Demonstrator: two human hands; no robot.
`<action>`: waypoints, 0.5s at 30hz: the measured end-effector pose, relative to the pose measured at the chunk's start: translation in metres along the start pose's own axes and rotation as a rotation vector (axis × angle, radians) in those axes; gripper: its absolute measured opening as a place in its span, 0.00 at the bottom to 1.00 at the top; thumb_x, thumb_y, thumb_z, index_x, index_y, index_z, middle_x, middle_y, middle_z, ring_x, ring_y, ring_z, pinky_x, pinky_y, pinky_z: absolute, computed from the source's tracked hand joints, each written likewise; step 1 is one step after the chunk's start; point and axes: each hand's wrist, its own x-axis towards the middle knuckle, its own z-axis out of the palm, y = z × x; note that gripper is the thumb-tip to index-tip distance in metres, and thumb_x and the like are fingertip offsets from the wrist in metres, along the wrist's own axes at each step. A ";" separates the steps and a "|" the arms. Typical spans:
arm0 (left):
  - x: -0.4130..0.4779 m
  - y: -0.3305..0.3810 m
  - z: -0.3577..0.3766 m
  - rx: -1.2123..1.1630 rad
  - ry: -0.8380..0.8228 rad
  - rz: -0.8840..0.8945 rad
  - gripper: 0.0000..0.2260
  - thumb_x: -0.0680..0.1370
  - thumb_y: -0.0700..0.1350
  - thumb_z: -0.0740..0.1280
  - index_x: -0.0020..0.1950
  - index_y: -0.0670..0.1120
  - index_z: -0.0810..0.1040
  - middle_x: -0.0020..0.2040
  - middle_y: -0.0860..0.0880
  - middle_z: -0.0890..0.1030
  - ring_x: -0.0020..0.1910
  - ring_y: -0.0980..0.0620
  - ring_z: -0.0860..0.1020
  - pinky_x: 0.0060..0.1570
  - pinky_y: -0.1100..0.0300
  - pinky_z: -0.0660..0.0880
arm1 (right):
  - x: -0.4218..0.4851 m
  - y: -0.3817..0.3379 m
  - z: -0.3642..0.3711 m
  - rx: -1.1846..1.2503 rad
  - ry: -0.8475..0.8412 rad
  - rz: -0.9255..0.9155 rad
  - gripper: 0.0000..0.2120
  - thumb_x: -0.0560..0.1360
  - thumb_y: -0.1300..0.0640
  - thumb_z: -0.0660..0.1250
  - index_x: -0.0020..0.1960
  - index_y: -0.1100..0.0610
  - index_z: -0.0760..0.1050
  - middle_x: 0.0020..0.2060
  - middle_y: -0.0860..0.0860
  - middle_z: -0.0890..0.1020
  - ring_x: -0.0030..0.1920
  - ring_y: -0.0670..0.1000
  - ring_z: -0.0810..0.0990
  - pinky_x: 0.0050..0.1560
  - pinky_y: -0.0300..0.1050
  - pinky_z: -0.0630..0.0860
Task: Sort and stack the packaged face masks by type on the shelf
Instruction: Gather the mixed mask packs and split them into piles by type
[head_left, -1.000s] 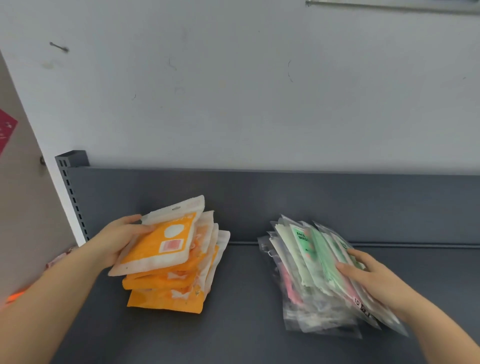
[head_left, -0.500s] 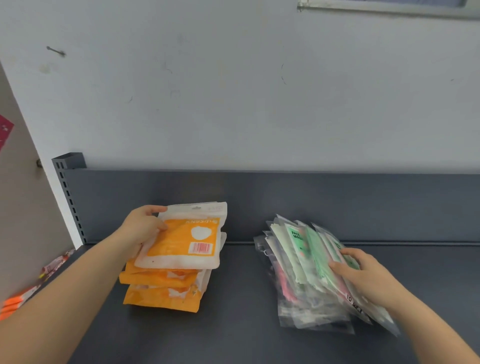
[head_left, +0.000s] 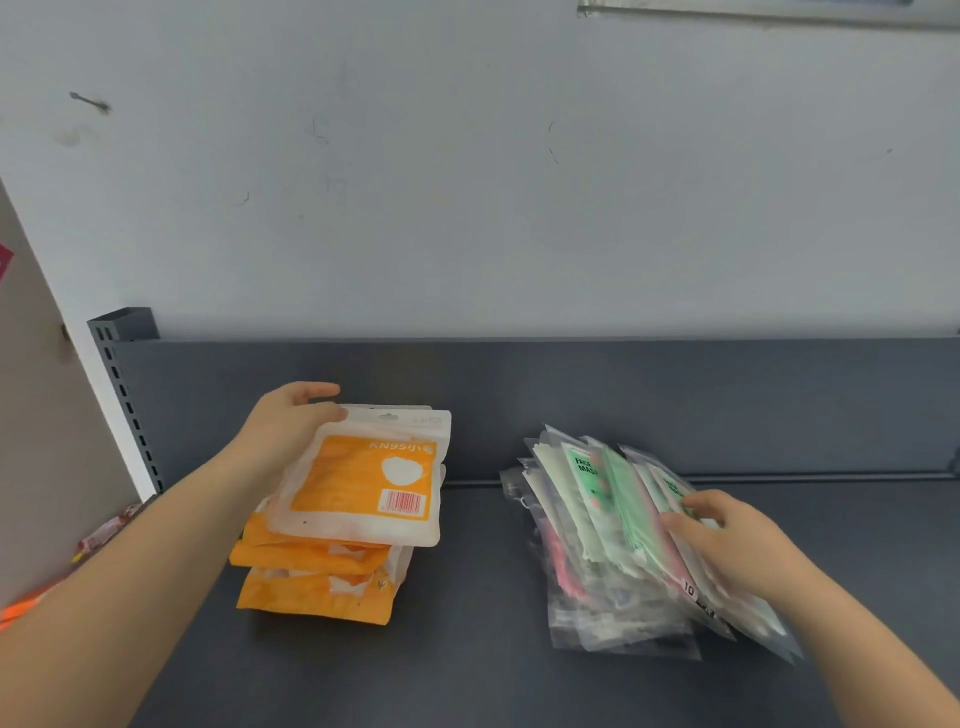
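Observation:
A stack of orange and white KN95 mask packs (head_left: 317, 571) lies on the dark grey shelf (head_left: 467, 649) at the left. My left hand (head_left: 285, 431) holds the top pack (head_left: 363, 483) at its far left corner, thumb on top, the pack lying flat on the stack with its barcode up. To the right is a fanned pile of clear packs (head_left: 597, 545) with green, white and pink masks inside. My right hand (head_left: 727, 540) rests on the right side of that pile, its fingers bent over the edges of the packs.
A grey back panel (head_left: 571, 405) closes the shelf behind both piles. A slotted upright (head_left: 124, 405) stands at the left. Left of it, some red and orange packets (head_left: 104, 535) lie lower down. A white wall rises above.
My left hand has turned the top orange pack square and laid it flat on the stack, further back and right. My right hand has stayed on the clear pile.

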 end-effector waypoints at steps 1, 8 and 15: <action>-0.003 0.006 0.005 0.000 -0.014 0.023 0.15 0.78 0.45 0.68 0.64 0.55 0.77 0.64 0.51 0.75 0.65 0.46 0.72 0.65 0.48 0.70 | 0.000 0.002 -0.004 0.055 0.020 0.016 0.18 0.77 0.46 0.67 0.61 0.56 0.77 0.58 0.51 0.82 0.55 0.54 0.79 0.57 0.51 0.74; -0.036 0.066 0.069 -0.125 -0.346 0.139 0.10 0.79 0.45 0.66 0.57 0.57 0.81 0.59 0.59 0.78 0.62 0.57 0.73 0.63 0.54 0.70 | 0.003 0.047 -0.030 -0.013 -0.039 0.181 0.24 0.74 0.50 0.69 0.68 0.56 0.72 0.62 0.53 0.78 0.58 0.54 0.76 0.57 0.47 0.71; -0.059 0.081 0.177 0.008 -0.737 0.071 0.16 0.78 0.48 0.69 0.66 0.53 0.77 0.63 0.56 0.77 0.66 0.56 0.70 0.61 0.56 0.66 | 0.012 0.068 -0.027 0.115 -0.107 0.191 0.31 0.72 0.42 0.73 0.69 0.53 0.69 0.64 0.52 0.76 0.60 0.53 0.77 0.61 0.48 0.74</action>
